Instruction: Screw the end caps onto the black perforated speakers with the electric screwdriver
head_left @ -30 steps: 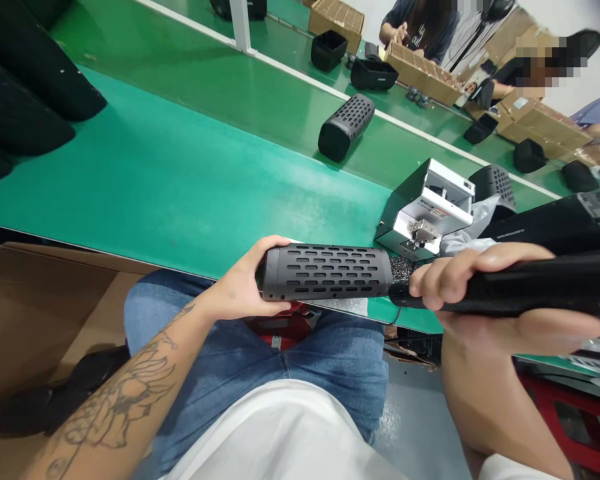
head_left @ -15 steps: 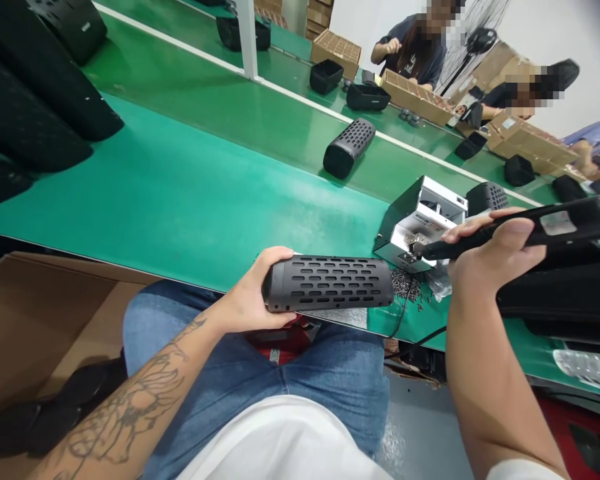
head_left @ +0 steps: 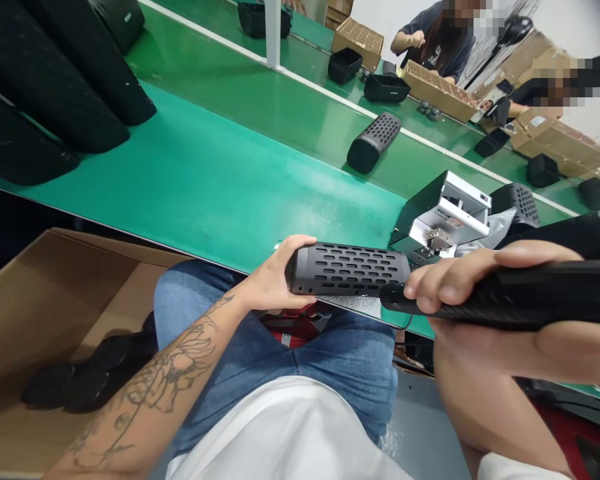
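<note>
My left hand [head_left: 275,277] is wrapped around the left end of a black speaker housing [head_left: 355,270], which lies sideways at the table's front edge with its slotted face up. In my right hand [head_left: 495,347] is a black electric screwdriver [head_left: 545,293], its fingers curled round the body. The driver's front end overlaps the lower right corner of the housing; whether its bit touches a screw hole is hidden. Behind my right hand stands a silver and black screw feeder [head_left: 453,220].
Another slotted speaker housing [head_left: 375,141] lies farther back on the green table [head_left: 220,180]. Tall black housings [head_left: 80,73] stand at the left. A cardboard box [head_left: 105,267] with black parts sits below left. Two people work across the table among compartmented cartons [head_left: 437,90].
My right hand has brought the electric screwdriver from the screw feeder down and left to the housing's right end. My left hand keeps its hold; the view has shifted slightly.
</note>
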Available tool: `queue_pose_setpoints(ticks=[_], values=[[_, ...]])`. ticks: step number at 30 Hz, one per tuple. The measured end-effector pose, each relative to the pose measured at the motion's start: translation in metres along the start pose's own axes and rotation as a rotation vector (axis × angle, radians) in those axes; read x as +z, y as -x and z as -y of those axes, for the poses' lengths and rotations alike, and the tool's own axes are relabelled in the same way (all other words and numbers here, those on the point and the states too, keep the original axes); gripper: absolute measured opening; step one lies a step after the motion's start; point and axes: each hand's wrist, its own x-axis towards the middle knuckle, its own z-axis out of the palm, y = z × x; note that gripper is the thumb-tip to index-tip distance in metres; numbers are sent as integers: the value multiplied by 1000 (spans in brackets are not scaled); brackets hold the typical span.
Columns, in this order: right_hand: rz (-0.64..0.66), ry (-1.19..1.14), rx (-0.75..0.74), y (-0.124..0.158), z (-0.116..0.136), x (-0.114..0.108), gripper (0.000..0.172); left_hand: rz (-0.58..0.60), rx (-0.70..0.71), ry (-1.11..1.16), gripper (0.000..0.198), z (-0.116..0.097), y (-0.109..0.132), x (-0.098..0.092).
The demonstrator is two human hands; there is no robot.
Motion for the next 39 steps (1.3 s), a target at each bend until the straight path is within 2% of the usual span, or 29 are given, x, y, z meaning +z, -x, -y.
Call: queue_pose_setpoints(ticks=[3,6,13,23,27,30,32,34,35,39], values=[[85,-23,-104,-7,-17,20,53,-6,0,18,110,-1,-2,2],[118,-126,-217,-13,-31,25,48,-17,18,37,109,-1,-3,3],[254,-179,-151,-16,-39,28,47,-18,36,38,108,0,-4,3],[234,-208,-70,-15,-36,34,39,-26,7,21,108,-2,-4,4],[231,-218,-94,-11,-36,39,38,-33,35,15,107,-1,-4,4],[226,-184,-132,-10,-31,37,45,-33,61,8,107,1,-3,4],[213,-150,-153,-17,-25,27,52,-37,66,-4,107,2,-1,4],[142,-111,-202,-35,-22,10,54,-43,65,-21,108,2,1,4],[49,-72,-254,-47,-22,0,51,-46,66,-29,108,2,2,5],[-443,172,-513,-101,-38,-45,30,-55,70,-54,106,2,4,5]])
